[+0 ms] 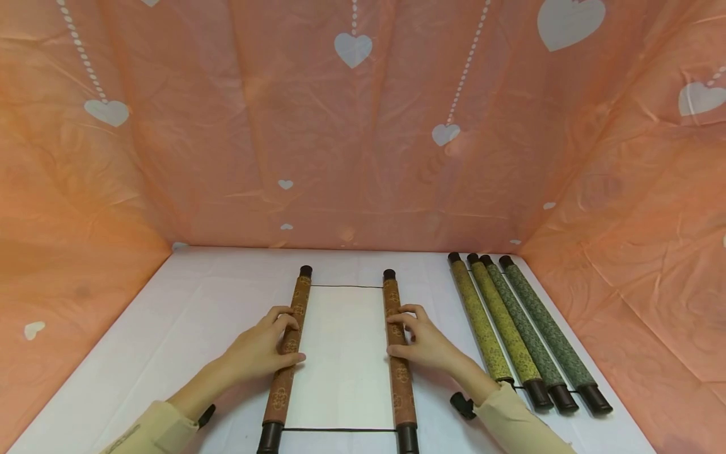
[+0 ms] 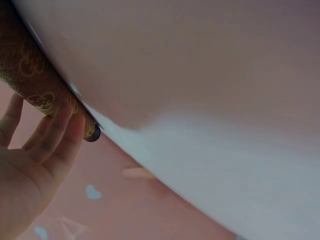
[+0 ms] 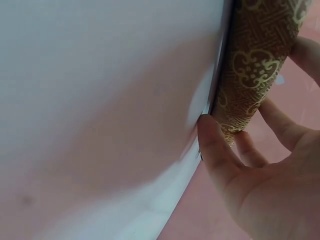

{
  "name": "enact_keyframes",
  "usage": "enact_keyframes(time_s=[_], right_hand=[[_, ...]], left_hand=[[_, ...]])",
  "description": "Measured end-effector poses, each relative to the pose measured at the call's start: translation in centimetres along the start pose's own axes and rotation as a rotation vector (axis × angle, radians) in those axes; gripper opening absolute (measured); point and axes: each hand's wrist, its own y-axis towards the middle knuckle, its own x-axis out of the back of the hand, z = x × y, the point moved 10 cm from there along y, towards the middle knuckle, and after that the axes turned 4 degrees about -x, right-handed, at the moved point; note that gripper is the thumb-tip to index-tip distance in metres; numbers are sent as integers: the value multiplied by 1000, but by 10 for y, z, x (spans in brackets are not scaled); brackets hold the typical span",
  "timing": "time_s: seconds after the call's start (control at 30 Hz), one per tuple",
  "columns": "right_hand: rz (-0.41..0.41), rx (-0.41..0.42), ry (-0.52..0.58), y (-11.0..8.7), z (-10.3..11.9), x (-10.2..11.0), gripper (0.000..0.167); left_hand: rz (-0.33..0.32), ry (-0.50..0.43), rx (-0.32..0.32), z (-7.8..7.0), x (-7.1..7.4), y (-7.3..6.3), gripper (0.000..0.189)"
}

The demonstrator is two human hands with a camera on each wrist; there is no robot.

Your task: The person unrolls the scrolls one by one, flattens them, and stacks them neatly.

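Note:
A brown scroll with gold patterns lies partly unrolled on the table, its blank whitish paper (image 1: 343, 359) showing between two rolls. My left hand (image 1: 249, 350) grips the left roll (image 1: 279, 394) near its middle, thumb at the inner side and fingers curled over it. On the other side, the right roll (image 1: 402, 391) is held by my right hand (image 1: 428, 343), whose fingers and thumb bend around it. Dark knobs cap the rolls. The left wrist view shows fingers at the patterned roll (image 2: 42, 85); in the right wrist view, thumb and fingers touch the other patterned roll (image 3: 255, 65).
Two yellow-green scrolls (image 1: 482, 321) and two dark green scrolls (image 1: 547, 321) lie side by side to the right, close to my right forearm. A white cloth (image 1: 187, 302) covers the table. Orange sheeting (image 1: 363, 157) with pale hearts stands around the back and sides.

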Motion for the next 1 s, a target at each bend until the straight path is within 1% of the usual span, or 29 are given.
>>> enact_keyframes(time_s=[0.13, 0.3, 0.43, 0.53, 0.63, 0.73, 0.83, 0.93, 1.0], right_hand=[[-3, 16, 4, -3, -2, 3, 52], [4, 50, 7, -7, -2, 7, 49], [15, 62, -22, -10, -3, 8, 52], [28, 68, -57, -13, -3, 9, 51], [36, 72, -79, -15, -5, 11, 50], [24, 60, -82, -18, -9, 14, 45], [-6, 34, -73, -19, -14, 19, 43], [-29, 4, -58, -20, -19, 23, 49], [-39, -14, -46, -21, -22, 26, 54]], left_hand=[[-12, -7, 5, 4, 4, -4, 51], [-16, -18, -19, 5, 7, -8, 45], [6, -22, -39, 4, 8, -11, 41], [25, -12, -51, 4, 8, -13, 43], [43, -5, -46, 5, 8, -15, 45], [48, -13, -26, 8, 9, -17, 46], [26, -7, -20, 10, 11, -18, 43], [-6, 17, -14, 13, 14, -18, 42], [-21, 29, -10, 15, 16, -18, 45]])
